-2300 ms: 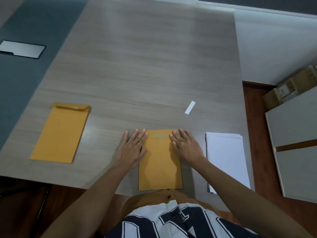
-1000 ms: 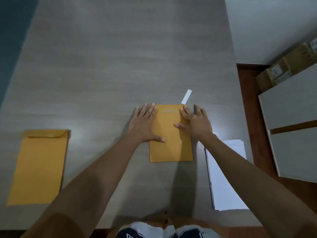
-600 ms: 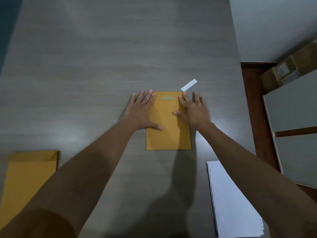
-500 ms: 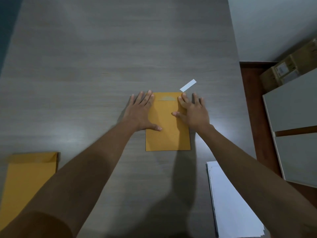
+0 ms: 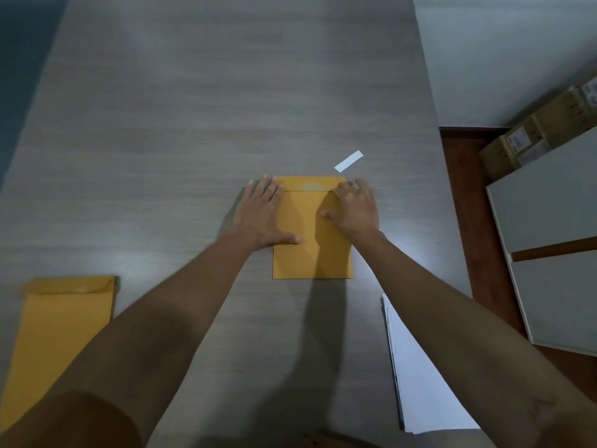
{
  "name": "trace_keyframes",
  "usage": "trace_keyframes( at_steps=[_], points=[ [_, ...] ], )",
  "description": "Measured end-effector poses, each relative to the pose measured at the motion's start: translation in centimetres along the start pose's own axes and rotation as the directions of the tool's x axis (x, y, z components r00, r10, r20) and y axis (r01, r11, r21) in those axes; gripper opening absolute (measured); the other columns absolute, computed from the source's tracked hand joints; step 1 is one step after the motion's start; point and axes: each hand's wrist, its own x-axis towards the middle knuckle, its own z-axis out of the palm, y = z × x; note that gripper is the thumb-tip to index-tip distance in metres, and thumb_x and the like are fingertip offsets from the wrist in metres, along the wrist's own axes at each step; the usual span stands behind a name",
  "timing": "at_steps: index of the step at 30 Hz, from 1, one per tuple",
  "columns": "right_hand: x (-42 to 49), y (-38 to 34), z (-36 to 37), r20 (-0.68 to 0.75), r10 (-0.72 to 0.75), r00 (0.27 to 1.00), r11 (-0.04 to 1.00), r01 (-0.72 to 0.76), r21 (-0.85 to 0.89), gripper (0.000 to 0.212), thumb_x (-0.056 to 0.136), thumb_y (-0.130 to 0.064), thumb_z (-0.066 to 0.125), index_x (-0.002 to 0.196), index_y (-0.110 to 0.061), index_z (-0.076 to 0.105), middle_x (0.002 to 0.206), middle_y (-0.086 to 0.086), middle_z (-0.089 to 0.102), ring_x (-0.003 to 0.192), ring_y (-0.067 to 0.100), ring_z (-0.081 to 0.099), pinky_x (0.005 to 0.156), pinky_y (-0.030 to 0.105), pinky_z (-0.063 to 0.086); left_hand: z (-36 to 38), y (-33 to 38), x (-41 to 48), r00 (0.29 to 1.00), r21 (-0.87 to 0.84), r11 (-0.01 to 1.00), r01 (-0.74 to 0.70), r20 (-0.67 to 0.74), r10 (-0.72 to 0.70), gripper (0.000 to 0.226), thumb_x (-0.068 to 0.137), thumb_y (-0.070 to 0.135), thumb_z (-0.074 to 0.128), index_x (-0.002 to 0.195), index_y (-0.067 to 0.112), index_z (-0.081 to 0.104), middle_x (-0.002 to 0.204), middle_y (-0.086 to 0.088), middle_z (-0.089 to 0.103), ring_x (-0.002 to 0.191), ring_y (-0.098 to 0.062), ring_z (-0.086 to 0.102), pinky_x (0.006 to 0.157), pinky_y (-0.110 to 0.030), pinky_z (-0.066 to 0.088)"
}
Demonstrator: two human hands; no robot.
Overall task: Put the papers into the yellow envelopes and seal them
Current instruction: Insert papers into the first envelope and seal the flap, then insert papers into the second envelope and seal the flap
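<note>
The left grip (image 5: 263, 215) is a bare hand lying flat. Its fingers are straight and close together. They press on the left side of a yellow envelope (image 5: 311, 250), and part of the hand lies on the table (image 5: 193, 124) beside it. The thumb points to the right and lies on the envelope.

The right grip (image 5: 355, 208) is the other bare hand. Its fingers are bent a little, and the tips press down on the right end of the envelope's flap. It does not pinch anything. The thumb points to the left and touches the envelope.

The yellow envelope lies flat in the middle of the table, between the two arms. Its flap is at the far end and is folded down.

A small white strip (image 5: 349, 161) lies on the table just past the far right corner of the envelope. It does not touch the envelope.

A second yellow envelope (image 5: 58, 334) lies flat near the left side, well apart from the first one. The left arm covers one of its corners.

A pile of white papers (image 5: 420, 383) lies near the right side, partly under the right arm.

To the right of the table are white cabinets (image 5: 549, 205), brown cardboard boxes (image 5: 533, 137) and a brown floor (image 5: 462, 176).
</note>
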Motion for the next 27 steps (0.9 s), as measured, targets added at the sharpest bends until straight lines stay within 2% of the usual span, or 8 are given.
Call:
trace_keyframes(
  at_steps=[5,10,17,20,23,25,27],
  points=[
    [-2.1,-1.8,-0.8,-0.025,-0.001,1.0,0.999,0.002,0.035,0.052,0.09,-0.042,0.065,0.132,-0.012,0.057,0.142,0.006,0.052,0.142,0.028,0.028,0.116,0.037,0.023,-0.7,-0.7,-3.0,0.999,-0.009,0.999,0.04,-0.01,-0.04,0.13,0.065,0.091,0.044,0.155,0.01,-0.001,0.164,-0.006,-0.006,0.15,-0.023,-0.012,0.121,-0.046,-0.005],
    [-5.7,-5.4,-0.8,-0.058,-0.093,0.994,0.996,0.094,0.008,0.046,0.09,-0.043,0.063,0.127,-0.016,0.061,0.136,0.002,0.058,0.135,0.027,0.036,0.108,0.038,0.03,-0.4,-2.2,-8.7,0.99,-0.006,0.99,0.138,-0.017,-0.138,0.128,0.064,0.092,0.043,0.156,0.011,0.005,0.164,-0.006,-0.003,0.151,-0.023,-0.008,0.121,-0.046,-0.003],
    [-11.5,-12.5,1.4,-0.007,-0.216,0.976,0.976,0.216,-0.006,0.043,0.089,-0.043,0.059,0.122,-0.015,0.064,0.129,0.004,0.061,0.128,0.028,0.041,0.102,0.041,0.036,3.3,-5.8,-18.6,0.945,-0.142,0.935,0.325,0.006,-0.327,0.127,0.065,0.09,0.047,0.155,0.009,0.01,0.164,-0.009,0.003,0.151,-0.025,-0.002,0.122,-0.045,-0.001],
    [-14.0,-16.3,3.1,0.064,-0.254,0.965,0.966,0.256,-0.026,0.049,0.091,-0.046,0.055,0.125,-0.011,0.061,0.131,0.007,0.059,0.129,0.029,0.04,0.103,0.041,0.035,5.2,-7.7,-23.4,0.897,-0.2,0.879,0.434,0.003,-0.442,0.114,0.072,0.084,0.048,0.153,0.008,0.022,0.16,-0.012,0.02,0.149,-0.027,0.012,0.121,-0.041,0.013],
    [-16.5,-20.1,4.8,0.138,-0.303,0.943,0.952,0.306,-0.005,0.047,0.093,-0.044,0.054,0.127,-0.012,0.06,0.133,0.01,0.057,0.129,0.029,0.041,0.105,0.04,0.033,7.2,-10.0,-28.0,0.811,-0.296,0.779,0.553,-0.023,-0.585,0.079,0.084,0.064,0.055,0.141,0.01,0.044,0.145,-0.013,0.039,0.137,-0.03,0.031,0.11,-0.039,0.032],
    [-18.0,-22.7,6.0,0.173,-0.35,0.921,0.936,0.353,0.016,0.046,0.093,-0.042,0.054,0.128,-0.013,0.06,0.133,0.011,0.056,0.129,0.029,0.041,0.105,0.039,0.032,8.5,-11.8,-31.0,0.734,-0.341,0.694,0.634,-0.018,-0.679,0.067,0.086,0.057,0.055,0.135,0.011,0.05,0.136,-0.013,0.042,0.128,-0.031,0.038,0.102,-0.041,0.04],
    [-19.5,-25.1,7.1,0.212,-0.391,0.895,0.918,0.395,0.026,0.046,0.093,-0.042,0.053,0.129,-0.014,0.058,0.135,0.011,0.056,0.13,0.029,0.041,0.107,0.038,0.032,9.8,-13.7,-33.7,0.675,-0.364,0.626,0.689,0.008,-0.738,0.064,0.088,0.054,0.055,0.135,0.01,0.05,0.135,-0.013,0.042,0.127,-0.031,0.04,0.099,-0.043,0.042]
  ],
)
